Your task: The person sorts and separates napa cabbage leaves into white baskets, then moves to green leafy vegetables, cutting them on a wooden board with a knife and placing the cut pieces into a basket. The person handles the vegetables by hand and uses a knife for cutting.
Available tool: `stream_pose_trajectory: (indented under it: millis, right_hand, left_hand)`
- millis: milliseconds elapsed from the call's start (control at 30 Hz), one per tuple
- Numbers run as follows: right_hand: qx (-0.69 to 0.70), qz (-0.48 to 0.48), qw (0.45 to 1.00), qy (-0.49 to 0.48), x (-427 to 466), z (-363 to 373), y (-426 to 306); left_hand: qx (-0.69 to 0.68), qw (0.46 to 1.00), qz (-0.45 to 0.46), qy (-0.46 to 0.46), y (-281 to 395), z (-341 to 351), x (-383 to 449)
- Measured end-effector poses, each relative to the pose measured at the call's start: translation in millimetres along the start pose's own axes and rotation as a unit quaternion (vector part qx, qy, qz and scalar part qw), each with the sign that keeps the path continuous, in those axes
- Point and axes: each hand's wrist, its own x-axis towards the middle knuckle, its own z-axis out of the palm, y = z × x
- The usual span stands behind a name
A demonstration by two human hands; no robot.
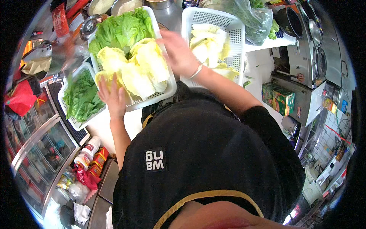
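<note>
A white perforated plastic basket (170, 93) lies before me, slightly tilted in the view, with green lettuce leaves (125, 28) in its far part and yellow-white napa cabbage leaves (148, 68) in its near part. My left hand (113, 96) rests with spread fingers against the cabbage at the basket's near left. Blurred by motion, my right hand (178, 54) is at the basket's right edge; whether it grips the rim cannot be told. To the right stands a second white basket (213, 14) holding more napa cabbage pieces (210, 45), partly behind my right forearm.
A smaller white basket (61, 96) of dark green leaves (83, 96) sits at the left, beside a glass-fronted display case (43, 137). Metal bowls (100, 6) stand at the far side. A clear plastic bag of greens (256, 25) and a black pan (293, 21) are at the far right.
</note>
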Motion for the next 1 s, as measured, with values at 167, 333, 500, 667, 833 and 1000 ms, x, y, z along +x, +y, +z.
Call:
stream_pose_trajectory:
  millis: [167,333,500,667,833,1000]
  right_hand:
    - [-0.346,0.262,0.900,-0.038,-37.3,-55.7,137.7]
    - [-0.373,0.238,0.874,-0.203,-46.1,-65.9,202.0]
    - [-0.014,0.280,0.956,0.080,-12.7,-83.7,81.1]
    - [0.202,0.227,0.951,0.049,-2.0,-42.2,-35.5]
    - [0.126,0.240,0.957,-0.099,25.4,1.2,-88.9]
    - [0.190,0.102,0.962,-0.168,-11.3,46.6,-62.3]
  left_hand:
    - [-0.118,0.979,-0.032,0.163,23.5,-32.4,4.8]
    - [-0.064,0.980,-0.004,0.189,48.5,-44.7,23.9]
    - [-0.173,0.956,-0.235,0.025,101.7,-39.9,3.5]
    - [-0.211,0.945,-0.245,0.044,93.8,-5.0,11.9]
    - [-0.164,0.973,-0.148,0.061,65.6,-36.6,41.8]
    - [-0.112,0.982,0.000,0.149,65.0,-40.7,44.4]
